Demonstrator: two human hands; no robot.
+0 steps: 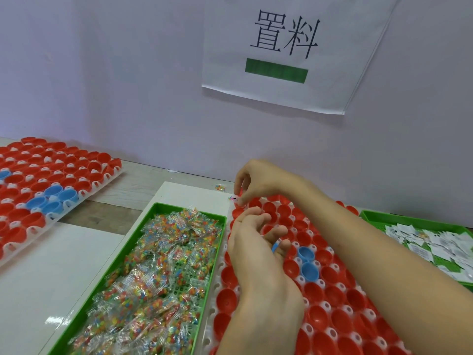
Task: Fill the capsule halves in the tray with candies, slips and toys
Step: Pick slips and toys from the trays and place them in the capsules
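Note:
A white tray [213,290] in front of me holds rows of red capsule halves [340,321] and two blue halves [305,253]. Over the tray's far left corner, my right hand [258,179] pinches a small candy packet [233,199] between its fingertips, just above a red half. Nearer to me, my left hand [256,244] hovers over the tray's left side with curled fingers, and a small blue thing [275,246] shows between them. To the left, a green tray [163,208] is full of clear packets of coloured candies [158,272].
A second green tray [378,217] with white paper slips [435,242] lies at the right. Another tray of red and blue halves [38,185] sits at the far left. One loose candy packet [218,187] lies by the wall, where a paper sign [281,55] hangs.

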